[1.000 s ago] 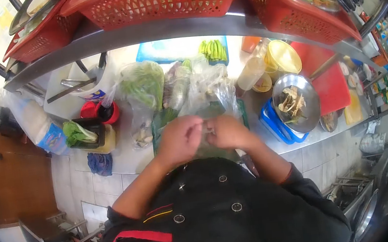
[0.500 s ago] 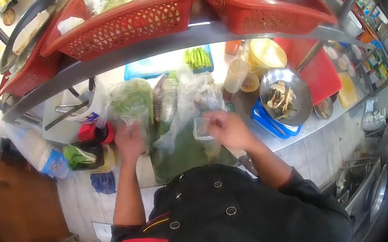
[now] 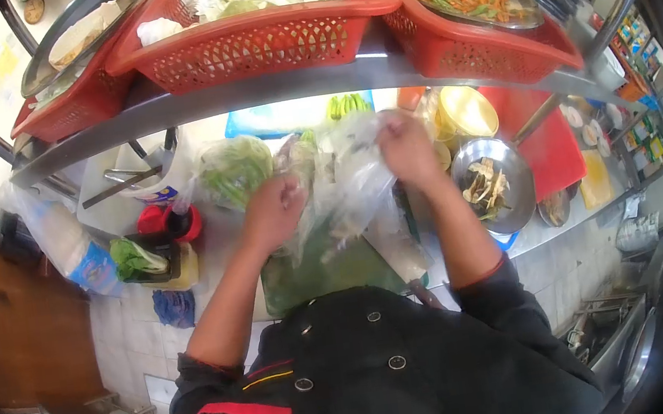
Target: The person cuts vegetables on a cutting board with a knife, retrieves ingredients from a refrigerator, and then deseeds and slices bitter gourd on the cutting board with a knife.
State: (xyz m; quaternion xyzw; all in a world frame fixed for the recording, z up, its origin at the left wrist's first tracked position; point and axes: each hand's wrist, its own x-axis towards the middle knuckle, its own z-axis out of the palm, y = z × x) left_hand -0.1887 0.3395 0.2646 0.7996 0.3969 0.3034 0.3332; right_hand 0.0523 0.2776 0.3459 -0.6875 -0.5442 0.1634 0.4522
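Note:
A clear plastic bag (image 3: 345,184) hangs stretched between my hands over the green cutting board (image 3: 319,271). My left hand (image 3: 275,208) is closed on its left side, near a bag of leafy greens (image 3: 236,169). Higher up, my right hand (image 3: 409,146) grips the bag's upper right part. Small blurred pieces show toward the bag's bottom; I cannot make out what they are. A cleaver (image 3: 397,257) lies at the board's right edge, its dark handle toward my body.
Red baskets (image 3: 260,45) stand on a metal shelf (image 3: 225,95) above. To the right are a metal bowl (image 3: 516,208), a yellow tub (image 3: 466,112) and a red tray (image 3: 556,165). Leafy greens in a dark container (image 3: 179,260) and a large bottle (image 3: 87,260) stand left.
My right hand has risen, lifting and stretching the plastic bag. My left hand has moved right and now grips the bag too. The view has shifted slightly.

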